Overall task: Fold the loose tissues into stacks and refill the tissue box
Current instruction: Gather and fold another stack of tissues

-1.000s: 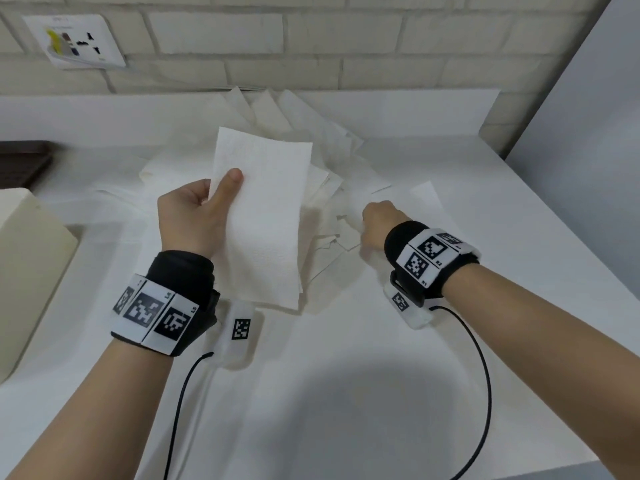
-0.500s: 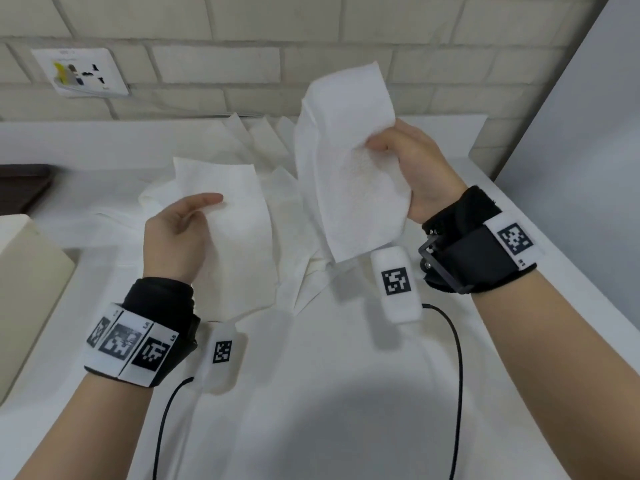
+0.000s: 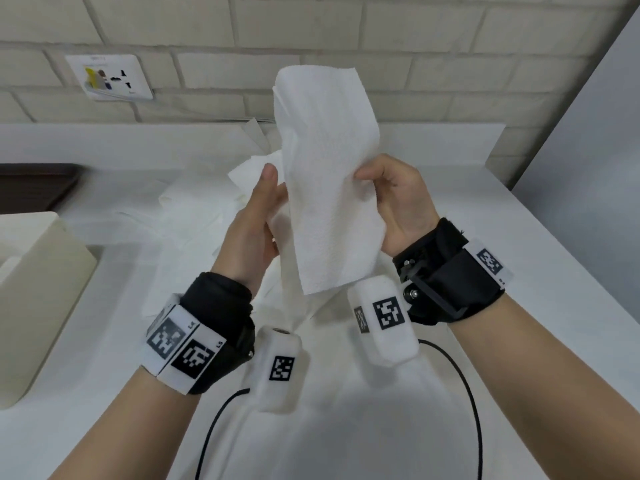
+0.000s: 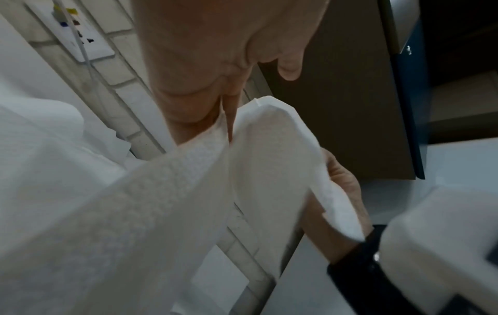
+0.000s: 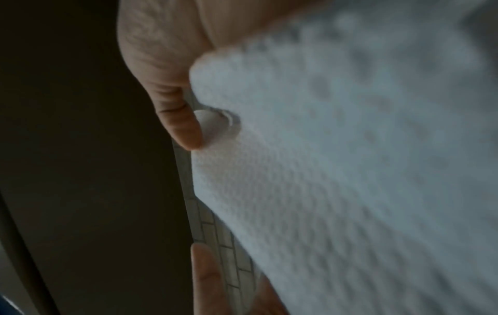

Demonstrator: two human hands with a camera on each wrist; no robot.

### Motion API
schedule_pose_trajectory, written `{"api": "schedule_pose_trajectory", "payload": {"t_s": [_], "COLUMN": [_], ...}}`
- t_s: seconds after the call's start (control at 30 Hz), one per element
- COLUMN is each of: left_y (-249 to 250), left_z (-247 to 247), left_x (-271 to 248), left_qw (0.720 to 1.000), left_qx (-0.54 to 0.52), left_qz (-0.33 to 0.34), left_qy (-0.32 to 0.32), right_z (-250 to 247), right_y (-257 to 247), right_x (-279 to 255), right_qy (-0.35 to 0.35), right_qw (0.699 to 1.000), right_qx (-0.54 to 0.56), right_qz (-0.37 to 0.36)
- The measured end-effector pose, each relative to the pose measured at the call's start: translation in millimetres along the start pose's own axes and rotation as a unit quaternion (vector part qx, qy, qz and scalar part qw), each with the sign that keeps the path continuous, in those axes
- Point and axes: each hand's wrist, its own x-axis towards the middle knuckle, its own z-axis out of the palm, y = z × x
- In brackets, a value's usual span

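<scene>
Two hands meet on one raised tissue (image 3: 325,178): the left hand (image 3: 254,230) and the right hand (image 3: 398,206) pinch its opposite edges, where half a second ago each held its own sheet. The tissue box (image 3: 38,292), well left of the fingers, is cut off and its inside hidden. The left wrist view shows the sheet draped between both hands; the right wrist view is blurred, thumb (image 5: 175,119) against tissue.

This looks like a utility or kitchen-type corner of a building. A white counter (image 3: 519,271) with a raised back edge runs along a pale brick wall (image 3: 450,46) fitted with a multi-pin wall socket (image 3: 110,77). A grey panel (image 3: 588,150) closes the right side, and a dark tray (image 3: 31,185) sits far left.
</scene>
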Motion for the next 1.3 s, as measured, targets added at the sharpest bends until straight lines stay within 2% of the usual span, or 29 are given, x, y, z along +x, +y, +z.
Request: {"api": "schedule_pose_trajectory", "payload": {"t_s": [0.2,0.3,0.47,0.63,0.73,0.83,0.93,1.1,1.3], "left_y": [3.9,2.9,2.2,4.2,4.0,1.3,1.2,2.7,-3.2], "left_z": [9.9,9.7,9.0,6.4,3.1,1.2,-0.6,-0.5,-3.2], "left_x": [-3.5,-5.0,-8.0,-8.6,-5.1,-2.2,0.0,0.8,7.1], "left_qw": [0.999,0.999,0.999,0.997,0.997,0.992,0.989,0.987,0.977], "left_qx": [-0.040,-0.046,-0.042,-0.056,-0.015,0.012,0.025,0.068,0.084], "left_qz": [0.022,0.026,0.021,0.057,0.058,0.077,0.096,0.122,0.174], "left_qy": [0.013,0.006,-0.021,0.001,0.057,0.095,0.110,0.081,0.087], "right_z": [7.4,9.8,7.3,10.9,12.9,13.8,10.3,9.1,11.4], "right_y": [8.4,7.7,2.8,2.1,6.8,12.1,15.6,16.4,21.1], "right_x": [-2.4,-0.9,6.0,3.5,4.7,6.2,8.0,8.7,11.7], "right_qy": [-0.070,-0.074,-0.033,-0.017,0.046,0.106,0.152,0.125,0.133], "right_qw": [0.997,0.997,0.999,1.000,0.993,0.962,0.932,0.944,0.921], "right_qx": [-0.006,0.000,-0.006,-0.012,-0.103,-0.238,-0.314,-0.279,-0.325], "right_qz": [0.018,0.016,0.027,0.023,-0.028,-0.080,-0.102,-0.123,-0.168]}}
